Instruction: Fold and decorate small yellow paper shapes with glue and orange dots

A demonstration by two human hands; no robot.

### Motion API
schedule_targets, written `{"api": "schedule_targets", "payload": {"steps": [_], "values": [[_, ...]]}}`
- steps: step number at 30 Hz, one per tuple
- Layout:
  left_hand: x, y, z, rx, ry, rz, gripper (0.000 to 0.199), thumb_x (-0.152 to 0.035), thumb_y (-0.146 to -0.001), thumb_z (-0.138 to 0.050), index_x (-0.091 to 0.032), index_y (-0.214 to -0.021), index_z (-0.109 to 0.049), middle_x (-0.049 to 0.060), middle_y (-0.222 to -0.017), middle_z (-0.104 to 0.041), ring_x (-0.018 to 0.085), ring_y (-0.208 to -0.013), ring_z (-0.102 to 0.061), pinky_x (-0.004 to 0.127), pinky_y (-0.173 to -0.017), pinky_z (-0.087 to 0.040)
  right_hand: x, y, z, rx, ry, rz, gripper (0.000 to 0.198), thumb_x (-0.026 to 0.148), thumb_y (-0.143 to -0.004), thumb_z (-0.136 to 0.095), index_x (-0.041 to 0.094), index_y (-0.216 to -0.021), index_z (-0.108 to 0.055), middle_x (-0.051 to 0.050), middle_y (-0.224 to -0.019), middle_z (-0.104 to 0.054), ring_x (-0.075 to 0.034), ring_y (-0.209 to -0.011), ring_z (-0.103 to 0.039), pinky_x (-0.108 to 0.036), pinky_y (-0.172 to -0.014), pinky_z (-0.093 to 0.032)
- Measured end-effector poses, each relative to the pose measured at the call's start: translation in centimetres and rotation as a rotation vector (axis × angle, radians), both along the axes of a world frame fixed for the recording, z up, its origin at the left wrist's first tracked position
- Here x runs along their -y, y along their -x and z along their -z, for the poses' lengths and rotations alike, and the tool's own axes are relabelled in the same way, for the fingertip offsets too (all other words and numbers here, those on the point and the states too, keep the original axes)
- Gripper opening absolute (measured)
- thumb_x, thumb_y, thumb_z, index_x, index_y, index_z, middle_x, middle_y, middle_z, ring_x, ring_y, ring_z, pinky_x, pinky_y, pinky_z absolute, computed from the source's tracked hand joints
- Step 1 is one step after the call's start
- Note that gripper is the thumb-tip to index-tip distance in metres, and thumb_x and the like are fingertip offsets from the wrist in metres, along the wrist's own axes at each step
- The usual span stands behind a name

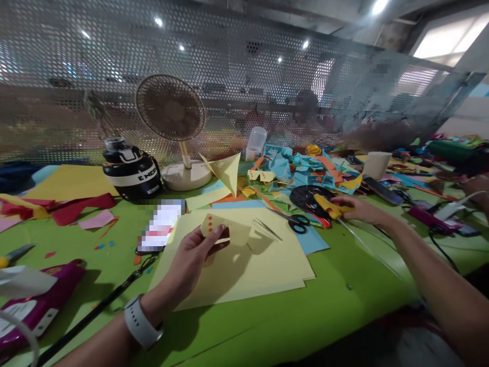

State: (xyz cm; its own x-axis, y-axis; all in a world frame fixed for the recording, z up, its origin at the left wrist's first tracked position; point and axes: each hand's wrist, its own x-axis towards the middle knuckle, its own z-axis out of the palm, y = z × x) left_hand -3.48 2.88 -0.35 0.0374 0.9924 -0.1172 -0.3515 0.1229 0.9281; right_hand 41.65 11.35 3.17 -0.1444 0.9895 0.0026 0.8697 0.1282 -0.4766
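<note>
My left hand (196,250) pinches a small pale yellow paper piece (208,223) with red dots along it, above a stack of pale yellow sheets (229,275). My right hand (357,210) is wrapped round a yellow glue gun (329,206), whose front end lies over a round black dish (305,196); a clear glue stick (367,245) trails from its back. Tweezers (268,229) rest on the yellow sheets. Black-handled scissors (298,222) lie at the stack's right, partly on a blue sheet (315,242). Another dotted yellow paper piece (262,176) sits farther back.
A small fan (187,176) and a black jug (132,176) stand at the back left, before a perforated metal screen (237,76). Folded blue paper pieces (280,163) are heaped behind the dish. A phone (160,227) lies left of the sheets. A purple tissue pack (49,306) sits front left.
</note>
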Motion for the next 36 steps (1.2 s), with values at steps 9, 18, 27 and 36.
{"api": "schedule_targets", "payload": {"steps": [9,18,27,36], "values": [[-0.1,-0.1,0.0,0.063,-0.010,0.004,0.023,-0.036,-0.070,-0.078,-0.020,-0.086,-0.073,0.002,-0.089,-0.072,0.016,-0.083,-0.064,0.028,-0.078,-0.054,2.2,7.0,-3.0,0.187,-0.258,-0.031,0.035,0.038,-0.074,-0.051,0.019,-0.098,-0.067,-0.012,-0.106,-0.068,-0.029,-0.095,-0.063,-0.041,-0.084,-0.047],[-0.1,-0.1,0.0,0.102,-0.036,-0.020,0.021,-0.036,-0.074,-0.075,-0.019,-0.086,-0.071,0.003,-0.087,-0.071,0.015,-0.082,-0.065,0.029,-0.077,-0.054,4.1,18.2,-2.0,0.213,-0.084,-0.260,0.021,0.034,-0.083,-0.051,0.019,-0.081,-0.065,-0.005,-0.079,-0.067,-0.018,-0.070,-0.059,-0.027,-0.060,-0.038],[-0.2,-0.2,-0.1,0.154,-0.040,-0.036,0.019,-0.034,-0.074,-0.075,-0.019,-0.084,-0.071,0.002,-0.084,-0.071,0.015,-0.079,-0.065,0.030,-0.076,-0.055,3.8,21.6,0.2,0.302,-0.033,-0.220,0.017,0.035,-0.086,-0.056,0.019,-0.080,-0.058,-0.006,-0.083,-0.067,-0.019,-0.072,-0.059,-0.026,-0.056,-0.035],[-1.2,0.6,-1.1,0.312,-0.062,-0.201,0.016,-0.028,-0.070,-0.078,-0.019,-0.078,-0.068,0.000,-0.079,-0.071,0.014,-0.078,-0.066,0.031,-0.075,-0.053,3.3,21.7,-1.4,-0.499,0.182,-0.145,0.027,0.033,-0.082,-0.057,0.017,-0.103,-0.058,0.003,-0.057,-0.058,-0.011,-0.050,-0.055,-0.023,-0.050,-0.044]]}}
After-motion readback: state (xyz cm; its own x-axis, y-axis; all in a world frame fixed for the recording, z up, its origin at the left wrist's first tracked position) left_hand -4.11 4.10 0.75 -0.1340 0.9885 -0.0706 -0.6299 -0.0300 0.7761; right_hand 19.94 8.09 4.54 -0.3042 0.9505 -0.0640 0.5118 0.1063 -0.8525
